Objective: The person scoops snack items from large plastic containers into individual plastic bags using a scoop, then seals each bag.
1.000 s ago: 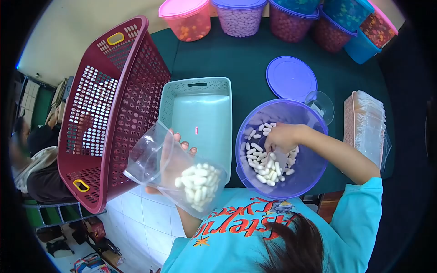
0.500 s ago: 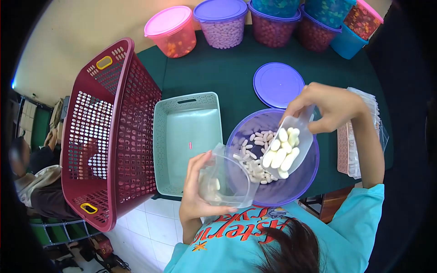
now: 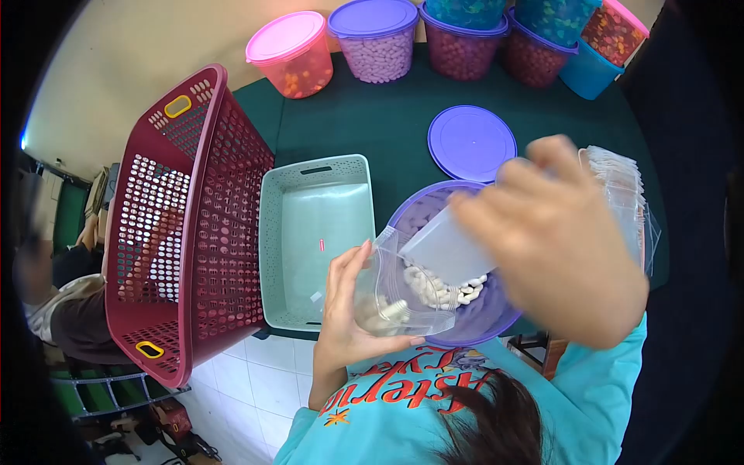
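Note:
My left hand (image 3: 345,318) holds a clear plastic bag (image 3: 376,283) open, with white oblong pieces (image 3: 385,316) in its lower part. My right hand (image 3: 542,209), blurred, grips a translucent scoop (image 3: 448,249) tipped over the bag's mouth. The scoop's inside is hidden from view. Beneath both is a round purple tub (image 3: 504,318) with more white pieces (image 3: 434,288) in it, partly seen through the bag. Behind the tub lies a round purple lid (image 3: 471,143) on the dark green tabletop (image 3: 387,124).
A pale green tray (image 3: 325,232) stands left of the tub, beside a tall maroon basket (image 3: 232,232). Lidded tubs, including a pink one (image 3: 291,58), line the back. Clear bags (image 3: 620,178) are stacked at right. Another person (image 3: 77,310) is at far left.
My right hand has turned the scoop over and brought it left to the bag. The bag has tilted, and more white pieces show inside it.

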